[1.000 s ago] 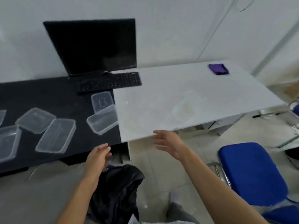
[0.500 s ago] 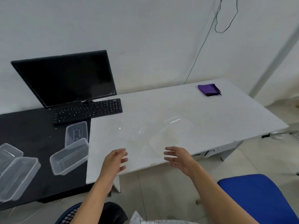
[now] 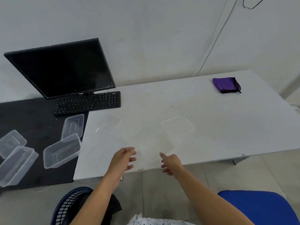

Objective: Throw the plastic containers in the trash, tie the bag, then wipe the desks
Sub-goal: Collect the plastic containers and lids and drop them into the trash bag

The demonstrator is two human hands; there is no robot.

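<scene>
Several clear plastic containers lie on the two desks. One container (image 3: 61, 151) sits at the black desk's (image 3: 32, 114) right edge, another (image 3: 73, 125) behind it, two more (image 3: 14, 153) at the far left. On the white desk (image 3: 219, 120) faint clear containers lie near the front (image 3: 155, 145), further back (image 3: 177, 127) and to the left (image 3: 108, 125). My left hand (image 3: 124, 158) and my right hand (image 3: 170, 162) hover over the white desk's front edge, fingers loosely spread, holding nothing. The blue mesh trash bin (image 3: 69, 207) with its black bag (image 3: 113, 207) stands on the floor below my left arm.
A black monitor (image 3: 63, 69) and keyboard (image 3: 87, 103) stand at the back where the desks meet. A purple cloth (image 3: 226, 84) lies at the white desk's far right. A blue chair seat (image 3: 258, 207) is at the bottom right. A cable runs down the wall.
My view has risen from the bin toward the desks. Both hands have moved up and forward from above the black bag to the white desk's front edge.
</scene>
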